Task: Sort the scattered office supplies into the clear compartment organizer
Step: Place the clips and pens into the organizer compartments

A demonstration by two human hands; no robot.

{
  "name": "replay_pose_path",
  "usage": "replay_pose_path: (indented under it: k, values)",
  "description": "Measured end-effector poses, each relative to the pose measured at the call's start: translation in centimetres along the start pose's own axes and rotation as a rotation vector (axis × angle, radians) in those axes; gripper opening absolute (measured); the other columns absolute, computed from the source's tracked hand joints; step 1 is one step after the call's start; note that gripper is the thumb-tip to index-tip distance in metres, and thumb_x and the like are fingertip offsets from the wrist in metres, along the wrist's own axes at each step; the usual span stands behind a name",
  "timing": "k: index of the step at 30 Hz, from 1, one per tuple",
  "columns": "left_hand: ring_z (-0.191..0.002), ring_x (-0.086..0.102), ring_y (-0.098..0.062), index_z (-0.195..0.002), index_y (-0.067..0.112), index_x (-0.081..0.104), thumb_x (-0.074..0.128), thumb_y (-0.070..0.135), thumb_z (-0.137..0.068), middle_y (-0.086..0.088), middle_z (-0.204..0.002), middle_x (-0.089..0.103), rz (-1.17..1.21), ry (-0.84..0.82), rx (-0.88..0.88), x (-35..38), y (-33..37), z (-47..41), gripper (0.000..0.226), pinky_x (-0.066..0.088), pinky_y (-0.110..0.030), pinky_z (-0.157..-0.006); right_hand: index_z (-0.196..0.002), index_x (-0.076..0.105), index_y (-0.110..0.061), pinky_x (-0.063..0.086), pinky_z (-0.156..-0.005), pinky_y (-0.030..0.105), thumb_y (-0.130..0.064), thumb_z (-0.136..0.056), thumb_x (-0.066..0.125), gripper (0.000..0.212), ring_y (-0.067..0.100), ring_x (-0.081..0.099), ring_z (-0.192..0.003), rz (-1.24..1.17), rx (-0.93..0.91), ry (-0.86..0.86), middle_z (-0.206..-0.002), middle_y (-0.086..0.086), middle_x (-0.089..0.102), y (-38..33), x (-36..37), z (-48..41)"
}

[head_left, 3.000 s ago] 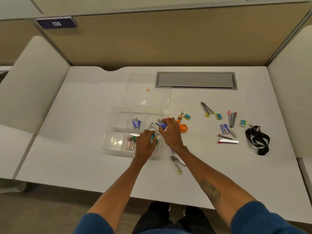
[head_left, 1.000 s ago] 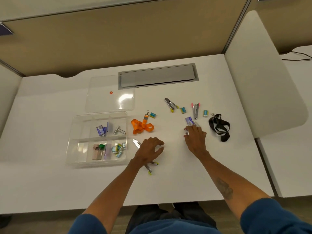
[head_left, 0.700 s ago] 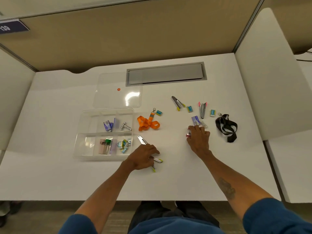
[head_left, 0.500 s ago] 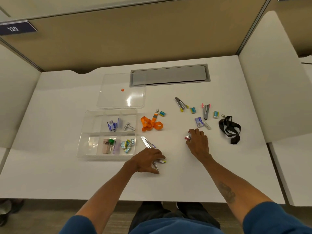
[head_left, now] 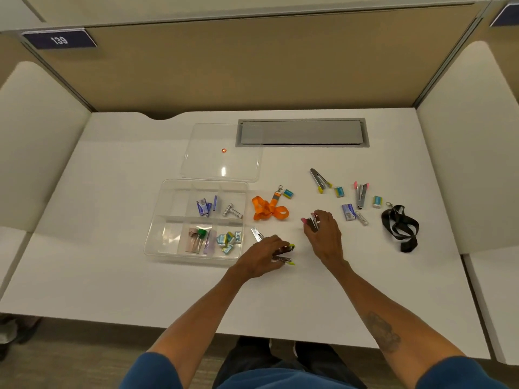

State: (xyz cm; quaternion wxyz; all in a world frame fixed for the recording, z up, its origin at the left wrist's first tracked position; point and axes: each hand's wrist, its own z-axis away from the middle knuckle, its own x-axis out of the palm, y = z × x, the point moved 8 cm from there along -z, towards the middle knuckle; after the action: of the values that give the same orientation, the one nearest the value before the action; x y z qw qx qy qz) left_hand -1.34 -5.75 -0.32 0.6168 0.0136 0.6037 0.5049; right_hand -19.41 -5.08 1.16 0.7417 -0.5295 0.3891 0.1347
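The clear compartment organizer [head_left: 168, 242] sits left of centre on the white desk and holds staple boxes, small erasers and clips. My left hand [head_left: 264, 255] is closed around a yellow-tipped staple remover [head_left: 285, 252] just right of the organizer's front corner. My right hand [head_left: 323, 234] grips a pink-tipped staple remover [head_left: 310, 223] lifted slightly off the desk. An orange lanyard [head_left: 266, 210] lies between the organizer and my right hand.
The clear lid [head_left: 222, 153] lies behind the organizer. To the right are another yellow-tipped remover [head_left: 318, 179], a pink-tipped one [head_left: 361, 193], small erasers [head_left: 377, 201], a staple box [head_left: 348, 211] and a black lanyard [head_left: 401, 227]. A grey cable hatch [head_left: 302, 132] is at the back.
My hands left the organizer. The left hand closed on the yellow-tipped staple remover near the organizer; the right reached right, took a pink-tipped staple remover and drew it back leftward.
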Motion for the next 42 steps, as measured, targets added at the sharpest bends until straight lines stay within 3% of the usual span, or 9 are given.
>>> replay_pose_path:
  k: [6, 12, 15, 19, 21, 26, 31, 36, 42]
  values:
    - [-0.100, 0.059, -0.017, -0.133, 0.019, 0.048, 0.073, 0.028, -0.083, -0.003, -0.119, 0.058, 0.179, 0.342, -0.104, -7.4, -2.4, 1.3, 0.057, 0.050, -0.028, -0.084, -0.129, 0.049, -0.016, 0.045, -0.084, 0.026, -0.036, -0.087, 0.066, 0.049, 0.016, 0.058, -0.104, -0.240, 0.009, 0.026, -0.120, 0.003, 0.057, -6.1, 1.6, -1.7]
    - [-0.096, 0.060, -0.012, -0.130, 0.023, 0.049, 0.074, 0.027, -0.081, 0.002, -0.113, 0.059, 0.276, 0.616, -0.313, -13.2, -8.2, 5.7, 0.055, 0.053, -0.030, -0.084, -0.116, 0.055, -0.017, 0.051, -0.077, 0.025, -0.030, -0.084, 0.071, 0.039, 0.014, 0.058, -0.093, -0.357, -0.036, 0.053, -0.112, 0.002, 0.055, -12.8, 4.7, -2.7]
    - [-0.100, 0.060, -0.011, -0.125, 0.029, 0.050, 0.074, 0.025, -0.079, 0.008, -0.117, 0.056, 0.302, 0.713, -0.385, -15.1, -11.5, 8.7, 0.052, 0.052, -0.032, -0.087, -0.112, 0.056, -0.019, 0.049, -0.070, 0.021, -0.027, -0.083, 0.071, 0.034, 0.016, 0.060, -0.089, -0.437, -0.094, 0.046, -0.106, -0.002, 0.054, -16.1, 6.8, -2.7]
    - [-0.102, 0.061, -0.013, -0.126, 0.030, 0.050, 0.074, 0.029, -0.080, 0.007, -0.123, 0.057, 0.274, 0.799, -0.539, -16.7, -16.0, 12.9, 0.052, 0.052, -0.034, -0.088, -0.120, 0.055, -0.021, 0.051, -0.076, 0.022, -0.022, -0.084, 0.070, 0.039, 0.011, 0.057, -0.094, -0.491, -0.117, -0.079, -0.110, 0.001, 0.054, -19.9, 10.1, -2.1]
    - [-0.102, 0.061, -0.015, -0.130, 0.027, 0.047, 0.074, 0.031, -0.081, 0.004, -0.123, 0.058, 0.258, 0.827, -0.625, -17.0, -18.0, 14.8, 0.055, 0.051, -0.035, -0.090, -0.113, 0.060, -0.024, 0.053, -0.079, 0.027, -0.020, -0.082, 0.070, 0.032, 0.012, 0.057, -0.093, -0.474, -0.149, -0.138, -0.109, 0.001, 0.052, -21.8, 11.8, -1.5]
    - [-0.099, 0.060, -0.023, -0.134, 0.021, 0.044, 0.071, 0.031, -0.084, -0.005, -0.117, 0.056, 0.073, 0.703, -0.729, -16.4, -20.9, 17.2, 0.058, 0.047, -0.035, -0.084, -0.096, 0.067, -0.019, 0.048, -0.078, 0.022, -0.018, -0.079, 0.071, 0.018, 0.011, 0.055, -0.093, -0.404, -0.207, -0.308, -0.109, 0.000, 0.051, -26.0, 16.4, 1.0]
    - [-0.080, 0.060, -0.026, -0.109, 0.014, 0.050, 0.072, 0.030, -0.083, -0.004, -0.094, 0.057, 0.006, 0.580, -0.811, -14.8, -22.8, 17.3, 0.037, 0.039, -0.031, -0.064, -0.095, 0.066, -0.023, 0.041, -0.075, 0.020, -0.022, -0.080, 0.070, 0.016, 0.013, 0.055, -0.090, -0.303, -0.280, -0.430, -0.105, 0.000, 0.051, -29.0, 20.6, 3.4]
    - [-0.086, 0.061, -0.039, -0.111, 0.006, 0.050, 0.069, 0.026, -0.085, -0.013, -0.108, 0.054, -0.048, 0.516, -0.870, -14.3, -24.1, 16.9, 0.038, 0.045, -0.041, -0.068, -0.096, 0.066, -0.019, 0.039, -0.072, 0.023, -0.022, -0.082, 0.069, 0.015, 0.011, 0.052, -0.082, -0.204, -0.276, -0.446, -0.104, 0.003, 0.051, -29.4, 22.8, 4.0]
    - [-0.083, 0.063, -0.037, -0.119, 0.007, 0.044, 0.076, 0.022, -0.080, -0.014, -0.115, 0.050, -0.134, 0.436, -0.863, -13.5, -24.7, 16.6, 0.052, 0.055, -0.043, -0.066, -0.100, 0.066, -0.016, 0.037, -0.074, 0.020, -0.025, -0.083, 0.070, 0.019, 0.015, 0.054, -0.089, -0.146, -0.273, -0.413, -0.105, 0.006, 0.051, -29.1, 23.6, 3.4]
